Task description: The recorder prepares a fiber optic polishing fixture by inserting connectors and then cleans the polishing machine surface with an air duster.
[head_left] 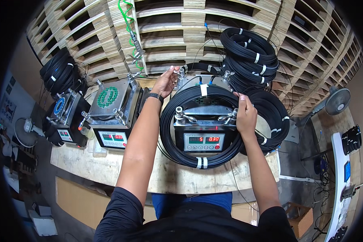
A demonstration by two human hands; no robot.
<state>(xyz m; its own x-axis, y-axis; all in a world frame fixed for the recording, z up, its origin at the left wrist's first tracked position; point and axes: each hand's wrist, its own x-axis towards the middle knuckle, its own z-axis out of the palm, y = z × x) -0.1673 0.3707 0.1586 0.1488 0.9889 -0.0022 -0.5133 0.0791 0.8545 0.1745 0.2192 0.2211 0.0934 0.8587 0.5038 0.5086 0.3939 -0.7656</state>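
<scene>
A black cable coil with white tape bands lies looped around a metal box machine with two red digit displays. My left hand reaches to the machine's far left corner and pinches a small metal fitting there, a dark band on the wrist. At the machine's right side, my right hand grips the coil next to a metal clamp handle.
A second machine with green rings on top stands to the left, and a third with a blue ring farther left. More black coils are stacked behind right, others at back left. Wooden pallets rise behind the wooden table. A fan sits at right.
</scene>
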